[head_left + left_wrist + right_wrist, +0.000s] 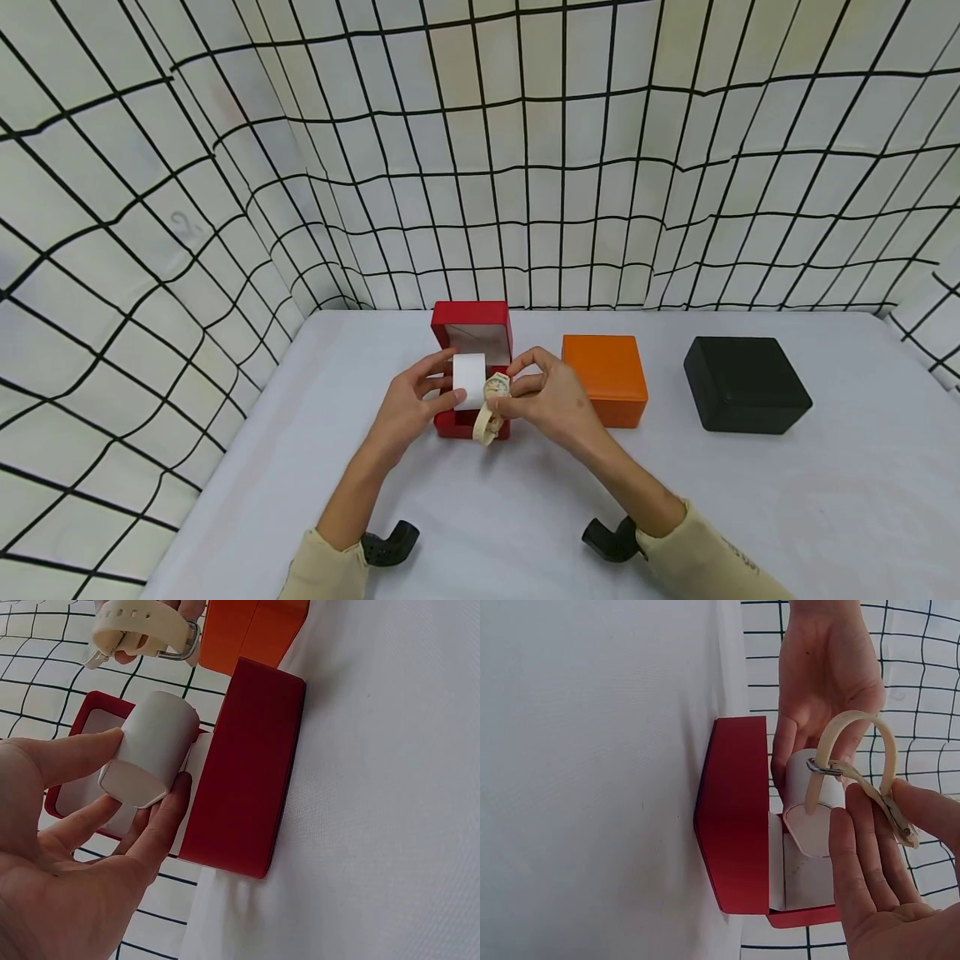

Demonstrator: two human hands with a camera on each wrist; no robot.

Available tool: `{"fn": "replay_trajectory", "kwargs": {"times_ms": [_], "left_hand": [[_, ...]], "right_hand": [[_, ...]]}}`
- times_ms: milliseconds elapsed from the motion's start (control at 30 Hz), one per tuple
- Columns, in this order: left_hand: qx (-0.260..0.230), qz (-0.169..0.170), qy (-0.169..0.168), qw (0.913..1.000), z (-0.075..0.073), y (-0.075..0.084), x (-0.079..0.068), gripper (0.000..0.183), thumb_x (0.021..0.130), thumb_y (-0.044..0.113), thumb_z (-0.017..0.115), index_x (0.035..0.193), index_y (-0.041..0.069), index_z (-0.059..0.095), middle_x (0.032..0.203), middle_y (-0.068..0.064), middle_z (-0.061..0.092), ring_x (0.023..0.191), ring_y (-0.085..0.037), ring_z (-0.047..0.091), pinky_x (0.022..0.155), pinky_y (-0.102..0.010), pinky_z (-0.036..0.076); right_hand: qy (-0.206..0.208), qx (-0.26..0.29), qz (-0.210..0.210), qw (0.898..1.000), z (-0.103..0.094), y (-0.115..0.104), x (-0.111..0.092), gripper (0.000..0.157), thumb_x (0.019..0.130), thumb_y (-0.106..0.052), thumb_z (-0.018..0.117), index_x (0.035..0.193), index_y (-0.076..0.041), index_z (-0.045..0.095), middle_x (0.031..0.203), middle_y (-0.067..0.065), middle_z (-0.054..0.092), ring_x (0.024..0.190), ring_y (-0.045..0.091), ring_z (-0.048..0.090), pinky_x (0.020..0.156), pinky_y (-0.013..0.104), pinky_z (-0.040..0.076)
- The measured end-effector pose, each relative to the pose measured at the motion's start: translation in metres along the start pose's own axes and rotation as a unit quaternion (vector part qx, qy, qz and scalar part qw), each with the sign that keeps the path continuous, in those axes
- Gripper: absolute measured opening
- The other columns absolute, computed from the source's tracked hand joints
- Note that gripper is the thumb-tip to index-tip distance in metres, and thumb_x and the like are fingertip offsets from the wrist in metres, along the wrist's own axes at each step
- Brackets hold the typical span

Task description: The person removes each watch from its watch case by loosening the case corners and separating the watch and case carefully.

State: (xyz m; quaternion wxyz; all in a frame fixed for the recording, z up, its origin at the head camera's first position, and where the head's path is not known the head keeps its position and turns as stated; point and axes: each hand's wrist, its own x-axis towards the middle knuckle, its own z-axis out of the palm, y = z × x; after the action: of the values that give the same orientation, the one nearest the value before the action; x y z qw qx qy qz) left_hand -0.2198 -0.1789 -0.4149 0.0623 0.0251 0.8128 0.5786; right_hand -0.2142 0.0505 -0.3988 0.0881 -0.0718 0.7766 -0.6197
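Left hand grips a white cushion; right hand pinches a watch. Best steady the cushion over the red box between both.

The head view looks forward and down from farthest back, across the surface to the gridded backdrop; the wrist views sit close behind the left fingers and right fingers, turned sideways in opposite directions — all three share the red box and cream watch.
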Motion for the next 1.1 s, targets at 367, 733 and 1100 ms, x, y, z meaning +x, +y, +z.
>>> {"fn": "replay_trajectory", "kwargs": {"times_ms": [367,733,1100], "left_hand": [[-0.001,-0.002,0.003,1.0000,-0.0006,0.0004,-0.0009,0.066,0.095,0.015,0.074,0.155,0.021,0.049,0.151,-0.014,0.053,0.134,-0.033,0.058,0.096,-0.029,0.056],[0.003,-0.006,0.003,1.0000,0.0001,-0.0007,-0.0003,0.066,0.095,0.016,0.074,0.156,0.025,0.048,0.153,-0.011,0.052,0.137,-0.032,0.057,0.104,-0.040,0.057],[0.000,-0.013,0.005,0.9999,0.0007,-0.0017,0.0010,0.066,0.095,0.016,0.074,0.155,0.026,0.048,0.153,-0.010,0.052,0.137,-0.032,0.057,0.105,-0.041,0.057]], "right_hand": [[-0.032,0.043,-0.031,0.998,0.0007,0.0023,-0.0002,0.035,0.090,-0.013,0.082,0.118,-0.003,0.064,0.111,0.016,0.067,0.086,0.021,0.078,0.080,0.034,0.065],[-0.027,0.043,-0.033,0.998,0.0038,0.0057,-0.0020,0.039,0.090,-0.015,0.081,0.123,-0.007,0.062,0.105,0.017,0.071,0.084,0.023,0.079,0.080,0.035,0.065],[-0.021,0.029,-0.025,0.999,0.0059,0.0070,-0.0053,0.035,0.088,-0.016,0.083,0.116,-0.008,0.064,0.101,0.014,0.074,0.082,0.021,0.075,0.077,0.033,0.061]]}}
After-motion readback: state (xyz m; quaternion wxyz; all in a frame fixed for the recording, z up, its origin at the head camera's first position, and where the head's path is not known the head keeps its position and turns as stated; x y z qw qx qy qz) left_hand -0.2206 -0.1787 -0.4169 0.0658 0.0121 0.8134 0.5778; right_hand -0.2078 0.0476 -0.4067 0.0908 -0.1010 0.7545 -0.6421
